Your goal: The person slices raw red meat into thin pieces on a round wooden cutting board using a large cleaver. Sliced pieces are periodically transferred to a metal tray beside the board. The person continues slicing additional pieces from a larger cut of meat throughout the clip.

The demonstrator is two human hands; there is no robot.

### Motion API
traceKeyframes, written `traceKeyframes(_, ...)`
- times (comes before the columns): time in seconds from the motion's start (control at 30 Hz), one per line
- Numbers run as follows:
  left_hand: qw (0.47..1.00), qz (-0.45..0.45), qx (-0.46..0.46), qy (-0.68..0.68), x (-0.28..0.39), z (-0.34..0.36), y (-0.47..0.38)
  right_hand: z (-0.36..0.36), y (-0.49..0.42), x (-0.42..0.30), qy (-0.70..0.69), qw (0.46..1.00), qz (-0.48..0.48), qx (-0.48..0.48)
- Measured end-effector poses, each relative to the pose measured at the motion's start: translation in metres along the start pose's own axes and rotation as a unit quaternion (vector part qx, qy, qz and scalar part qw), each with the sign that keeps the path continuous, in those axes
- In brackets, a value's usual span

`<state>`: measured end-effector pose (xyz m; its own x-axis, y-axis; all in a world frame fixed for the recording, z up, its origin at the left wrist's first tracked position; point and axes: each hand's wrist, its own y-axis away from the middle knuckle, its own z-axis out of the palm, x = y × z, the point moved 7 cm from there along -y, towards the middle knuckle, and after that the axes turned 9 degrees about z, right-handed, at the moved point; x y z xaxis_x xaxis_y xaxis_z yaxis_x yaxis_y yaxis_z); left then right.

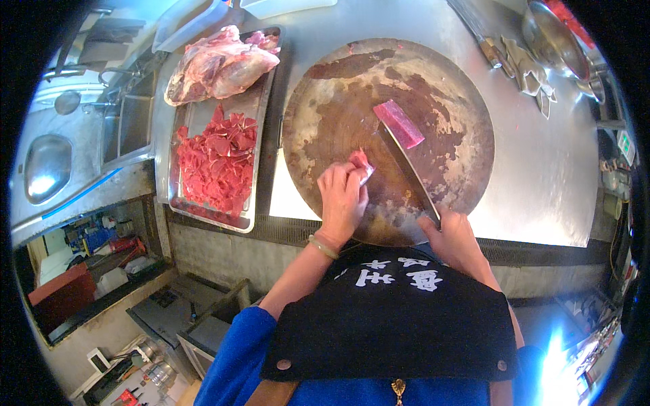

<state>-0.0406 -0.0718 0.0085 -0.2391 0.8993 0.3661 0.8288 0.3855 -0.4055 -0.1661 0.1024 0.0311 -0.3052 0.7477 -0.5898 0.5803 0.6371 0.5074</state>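
My left hand, with a bangle at its wrist, holds a small piece of raw meat over the left part of a round wooden chopping block. My right hand grips a knife at the block's near right edge. Its long blade points up and left across the wood. The blade's far end lies along the left side of a block of red meat, touching it or very close. To the left, a metal tray carries a heap of sliced red meat and a large raw joint.
A plastic tub stands behind the metal tray. At the back right of the steel counter lie a wood-handled tool and a cloth, beside a metal bowl. A sink is at the far left.
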Motion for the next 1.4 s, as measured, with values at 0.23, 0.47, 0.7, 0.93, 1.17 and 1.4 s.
traceKeyframes(0.23,0.990,-0.083,0.041,0.111,-0.020,-0.003,0.012,-0.011,-0.010,0.004,0.046,0.996,0.072,0.009)
traceKeyframes(0.47,0.983,-0.072,0.047,0.162,-0.029,0.009,0.001,0.004,0.000,-0.033,0.115,0.992,0.012,-0.041)
traceKeyframes(0.7,0.990,-0.030,0.054,0.130,-0.027,0.007,-0.002,0.010,0.015,-0.044,0.216,0.975,0.006,-0.055)
traceKeyframes(0.93,0.986,-0.032,0.047,0.158,-0.031,0.014,0.000,0.017,0.011,-0.038,0.221,0.972,0.051,-0.062)
traceKeyframes(1.17,0.983,-0.026,0.062,0.171,-0.035,0.018,0.005,0.010,0.011,-0.055,0.217,0.971,0.040,-0.092)
traceKeyframes(1.4,0.982,-0.031,0.057,0.180,-0.036,0.019,0.005,0.023,-0.020,-0.076,0.235,0.968,-0.005,-0.088)
